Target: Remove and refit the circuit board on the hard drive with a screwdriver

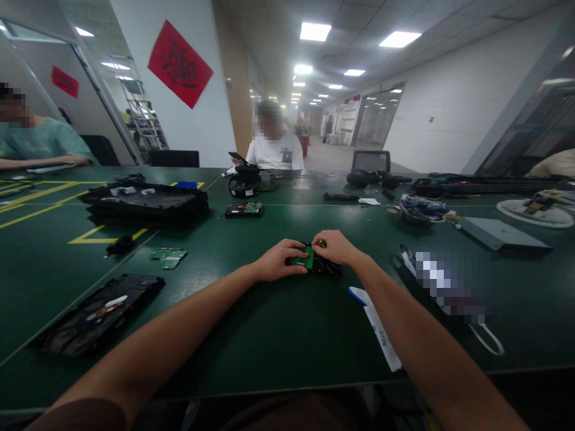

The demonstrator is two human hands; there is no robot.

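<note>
A small black hard drive (324,267) with a green circuit board (306,259) on top lies on the dark green table (269,323). My left hand (279,260) rests on its left end, fingers curled onto the board. My right hand (338,246) is closed above its far right corner, pinching a small tool with a yellow and black tip (321,243) that looks like a screwdriver. Both forearms reach in from the near edge.
A loose green board (168,257) and an opened black drive case (99,312) lie to the left. A second drive (244,209) and stacked black trays (144,203) sit farther back. A white strip (380,336) lies near my right arm. Two people sit across the table.
</note>
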